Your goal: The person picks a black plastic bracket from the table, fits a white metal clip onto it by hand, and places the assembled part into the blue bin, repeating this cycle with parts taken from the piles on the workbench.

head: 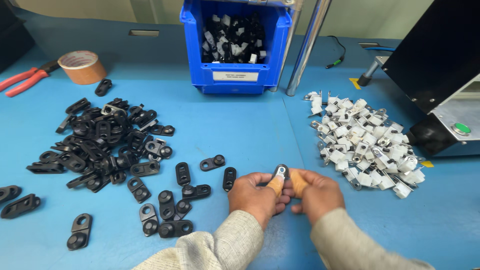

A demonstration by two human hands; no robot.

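- Your left hand (257,196) and right hand (315,194) meet at the near middle of the bench (240,130), both pinched shut on one small black bracket (280,173) with a metal-and-white insert showing at its top.
- Tan finger cots (299,181) cover the fingertips that press on the part from either side.
- The step in hand looks like seating the white-and-metal clip into the black bracket; the part sits upright between your fingers, raised off the bench.
- The next move seems to call for even pressure from both thumbs, so the insert goes in square rather than tilted.
- Just left of your hands, loose black brackets (182,174) lie scattered singly; farther left they gather into a big black pile (105,145).
- To the right, well apart from the brackets, lies a heap of white clips with metal tabs (362,145).
- At the far middle stands a blue bin (235,45) of mixed black and white parts.
- At the far left are a roll of brown tape (82,66) and red-handled pliers (22,80).
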